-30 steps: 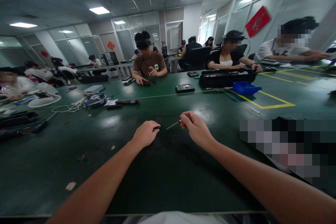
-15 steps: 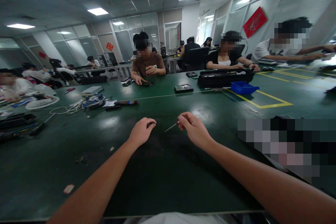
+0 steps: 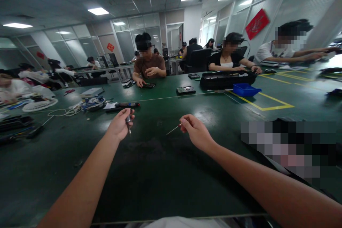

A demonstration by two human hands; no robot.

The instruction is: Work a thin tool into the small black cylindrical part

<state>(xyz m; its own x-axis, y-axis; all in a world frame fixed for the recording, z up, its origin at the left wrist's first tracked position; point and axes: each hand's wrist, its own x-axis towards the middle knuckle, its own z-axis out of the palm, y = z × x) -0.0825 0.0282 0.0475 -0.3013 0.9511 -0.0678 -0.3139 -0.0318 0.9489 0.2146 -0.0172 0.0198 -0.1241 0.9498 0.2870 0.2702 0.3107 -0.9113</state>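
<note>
My left hand (image 3: 120, 126) is closed around a short dark-grey tool (image 3: 128, 119), whose narrow pale tip points down. It is held over the green table, left of the middle; the tool's upper end is partly covered by the fingers. To the right, my right hand (image 3: 196, 131) pinches a thin screwdriver (image 3: 173, 130). Its slim metal shaft points left and down, and a bit of red shows where the fingers cover the handle. The two hands are apart, and neither tool touches the other.
A hard drive (image 3: 186, 90) lies ahead on the table (image 3: 144, 185). Behind it are a long black housing (image 3: 227, 80) and a blue tray (image 3: 245, 90). Tools (image 3: 124, 105) and cables (image 3: 92, 103) lie left. Co-workers sit across the table. A blurred patch covers something at right.
My left hand has moved left and slightly up with the dark-grey tool, which now shows more clearly. My right hand and the screwdriver stay nearly in place.
</note>
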